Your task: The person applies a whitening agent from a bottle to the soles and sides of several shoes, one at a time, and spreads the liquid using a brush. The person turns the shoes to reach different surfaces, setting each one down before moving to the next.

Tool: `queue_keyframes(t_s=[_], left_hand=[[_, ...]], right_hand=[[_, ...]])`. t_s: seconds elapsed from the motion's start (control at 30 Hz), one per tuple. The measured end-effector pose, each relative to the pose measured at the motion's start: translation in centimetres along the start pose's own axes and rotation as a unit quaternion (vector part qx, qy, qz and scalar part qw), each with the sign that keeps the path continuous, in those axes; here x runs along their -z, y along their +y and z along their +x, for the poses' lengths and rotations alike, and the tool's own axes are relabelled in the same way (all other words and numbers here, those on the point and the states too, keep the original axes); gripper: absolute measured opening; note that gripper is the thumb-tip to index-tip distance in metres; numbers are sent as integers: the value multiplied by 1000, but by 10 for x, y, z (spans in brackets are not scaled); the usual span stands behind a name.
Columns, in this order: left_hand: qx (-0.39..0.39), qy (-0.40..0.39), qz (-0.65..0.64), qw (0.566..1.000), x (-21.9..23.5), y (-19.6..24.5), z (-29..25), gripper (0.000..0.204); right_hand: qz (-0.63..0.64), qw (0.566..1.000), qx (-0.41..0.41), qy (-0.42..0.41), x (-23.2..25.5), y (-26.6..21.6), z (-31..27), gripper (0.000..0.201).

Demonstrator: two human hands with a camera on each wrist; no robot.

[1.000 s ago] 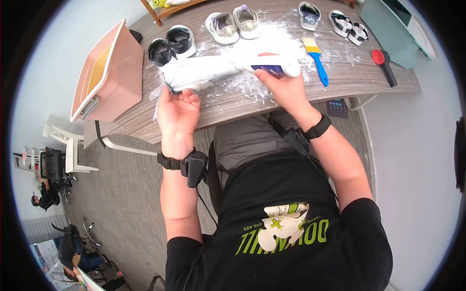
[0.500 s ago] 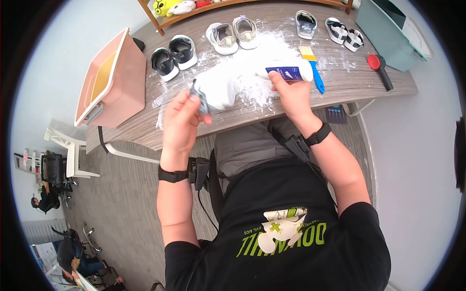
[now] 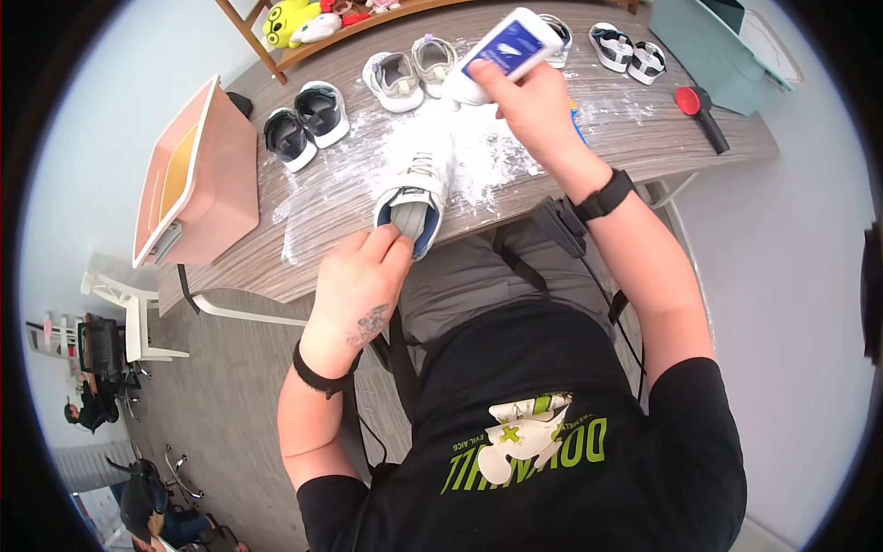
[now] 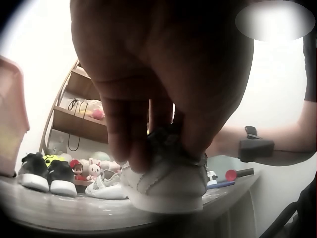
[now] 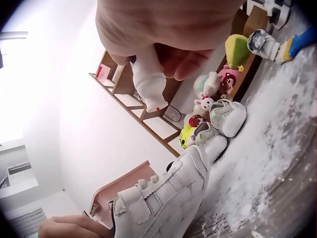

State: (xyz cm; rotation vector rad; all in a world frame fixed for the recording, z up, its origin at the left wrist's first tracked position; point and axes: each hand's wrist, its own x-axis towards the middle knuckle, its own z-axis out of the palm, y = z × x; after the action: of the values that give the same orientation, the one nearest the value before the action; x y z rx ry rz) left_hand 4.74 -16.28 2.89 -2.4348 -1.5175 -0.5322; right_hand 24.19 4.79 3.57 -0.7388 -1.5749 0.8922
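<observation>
My left hand (image 3: 363,276) grips the heel of a white lace-up sneaker (image 3: 425,170) with blue lining, its fingers and thumb at the collar. The shoe's opening faces me and its toe points toward the back of the table, over white powder (image 3: 497,147). In the left wrist view, the sneaker (image 4: 163,188) is sole down beneath the fingers. My right hand (image 3: 538,110) holds a white plastic bottle (image 3: 529,41) with a blue label, raised beyond the toe and tilted. Its narrow neck (image 5: 151,91) points down in the right wrist view.
Behind stand black shoes (image 3: 322,115), pale grey shoes (image 3: 391,78) and small black-and-white shoes (image 3: 612,48). A blue-handled brush (image 3: 579,129) is partly hidden by my right hand. A pink bin (image 3: 207,175), a teal bin (image 3: 708,60) and a red-headed black tool (image 3: 704,120) flank the work.
My left hand has swung the sneaker round so its toe points away and its opening faces me. The right hand has lifted the bottle and tipped it from lying level to slanting.
</observation>
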Motion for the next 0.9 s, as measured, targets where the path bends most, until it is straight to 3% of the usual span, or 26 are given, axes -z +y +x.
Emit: queue_keyframes(t_s=[0.1,0.23,0.57,0.73,0.9], left_hand=[[-44,3,70,997,-2,1,4,24],[-59,-16,100,993,-1,9,8,26],[-65,-13,129,989,-6,15,8,27],[-48,-3,103,993,-6,10,7,24],[18,2,-21,1000,-2,-7,8,19]], right_hand=[[-50,997,55,-14,-11,5,5,36],[-197,977,47,-68,-15,-9,6,41],[-203,971,45,-121,-21,-14,8,41],[-235,963,38,-126,-12,-9,10,41],[-229,971,27,-58,27,0,26,42]])
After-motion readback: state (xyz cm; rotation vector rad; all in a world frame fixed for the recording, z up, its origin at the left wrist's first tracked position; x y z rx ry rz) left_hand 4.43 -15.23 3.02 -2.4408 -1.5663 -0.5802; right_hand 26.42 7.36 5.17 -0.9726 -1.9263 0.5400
